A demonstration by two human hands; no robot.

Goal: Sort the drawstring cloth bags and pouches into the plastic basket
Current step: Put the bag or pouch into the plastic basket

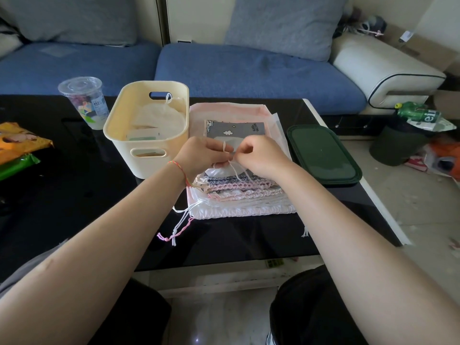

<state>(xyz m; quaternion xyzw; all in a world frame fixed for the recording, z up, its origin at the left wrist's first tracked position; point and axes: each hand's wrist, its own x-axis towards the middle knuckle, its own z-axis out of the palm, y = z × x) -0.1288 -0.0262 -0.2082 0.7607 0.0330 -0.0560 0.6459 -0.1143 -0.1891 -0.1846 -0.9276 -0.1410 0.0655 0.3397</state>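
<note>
I judge mid-sort: both hands, left [201, 155] and right [258, 158], fingers pinching top pouch's cord [233, 168]; next, lift into basket [139, 155].

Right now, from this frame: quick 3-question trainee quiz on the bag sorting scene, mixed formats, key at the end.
1. True or false: the cream plastic basket already holds at least one pouch.
2. Which hand has the white drawstring looped over a finger? A left, B right, C neither.
3. Fill in: the dark green lid lies to the ___ of the stack of drawstring bags.

Key
1. True: a white pouch lies inside.
2. A.
3. right.
</note>
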